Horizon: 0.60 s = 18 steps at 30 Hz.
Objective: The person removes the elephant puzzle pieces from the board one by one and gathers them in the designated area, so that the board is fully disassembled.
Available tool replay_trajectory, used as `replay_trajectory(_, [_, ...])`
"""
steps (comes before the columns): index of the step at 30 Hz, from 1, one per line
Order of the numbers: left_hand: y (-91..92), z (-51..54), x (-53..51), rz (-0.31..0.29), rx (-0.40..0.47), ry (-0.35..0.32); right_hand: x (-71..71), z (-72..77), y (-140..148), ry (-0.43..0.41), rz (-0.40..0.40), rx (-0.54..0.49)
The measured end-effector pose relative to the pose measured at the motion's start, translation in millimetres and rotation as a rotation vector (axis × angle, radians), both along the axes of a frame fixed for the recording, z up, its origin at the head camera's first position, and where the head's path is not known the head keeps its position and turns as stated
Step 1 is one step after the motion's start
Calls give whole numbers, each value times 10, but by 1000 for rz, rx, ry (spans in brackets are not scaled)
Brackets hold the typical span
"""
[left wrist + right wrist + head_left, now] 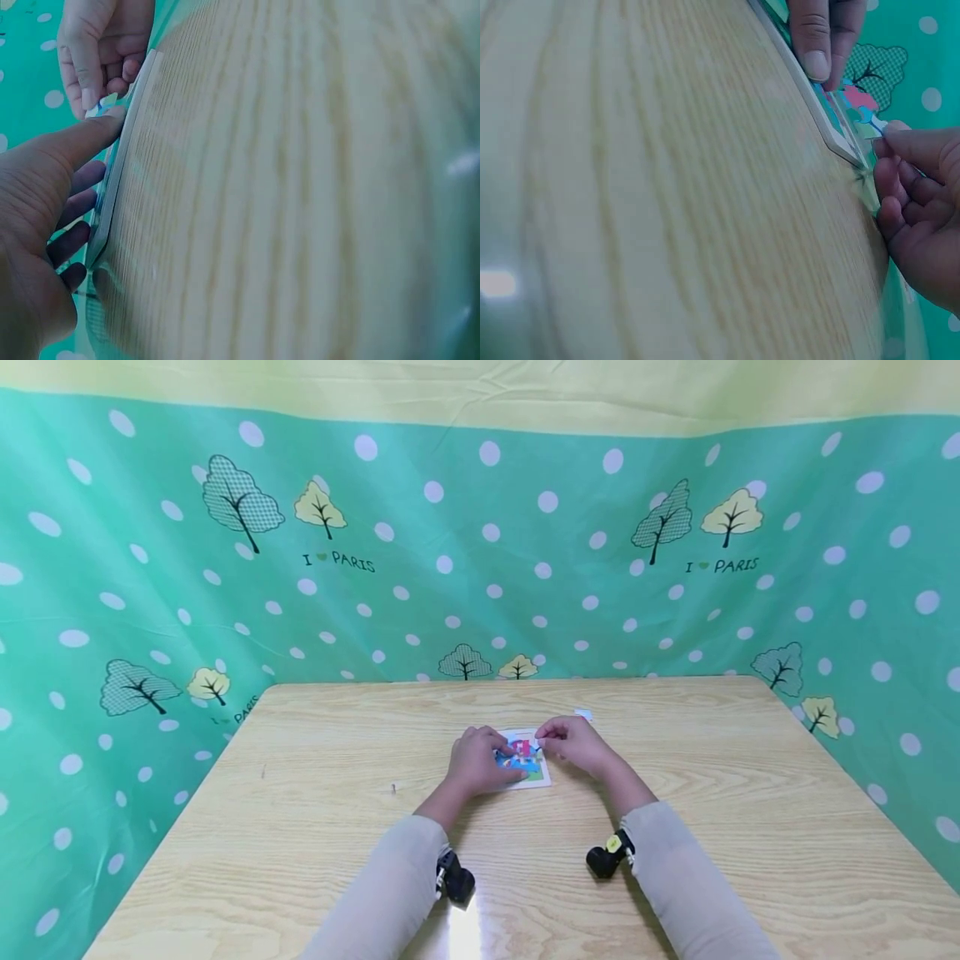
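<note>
A small jigsaw puzzle board point(535, 781) with a white border and a colourful picture lies flat on the table. My left hand point(476, 762) rests over its left side, fingers spread and thumb touching the picture; the palm hides that part of the board. At the board's right edge, my right hand point(576, 745) pinches a small puzzle piece point(876, 125) between thumb and index finger, the other fingers curled in. In the right wrist view the piece is tilted, just above the picture. Whether it touches the board, I cannot tell.
Another light-coloured piece point(583, 715) lies on the table beyond my right hand. A tiny dark-and-light object point(393, 788) sits left of my left hand. The wooden table point(315, 860) ends at a green dotted curtain point(517, 552) behind and at both sides.
</note>
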<state>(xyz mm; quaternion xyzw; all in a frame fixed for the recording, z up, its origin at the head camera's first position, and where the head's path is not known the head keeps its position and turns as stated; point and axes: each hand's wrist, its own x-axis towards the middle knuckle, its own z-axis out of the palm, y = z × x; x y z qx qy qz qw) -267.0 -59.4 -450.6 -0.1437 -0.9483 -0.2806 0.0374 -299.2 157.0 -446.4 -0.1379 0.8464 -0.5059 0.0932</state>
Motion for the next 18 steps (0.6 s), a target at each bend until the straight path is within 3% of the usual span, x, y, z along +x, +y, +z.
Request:
replay_trajectory(13, [-7, -17, -9, -1, 17, -5, 32, 31, 104, -118, -41, -148])
replay_trajectory(18, [-9, -24, -14, -3, 16, 0, 65, 52, 144, -127, -44, -171])
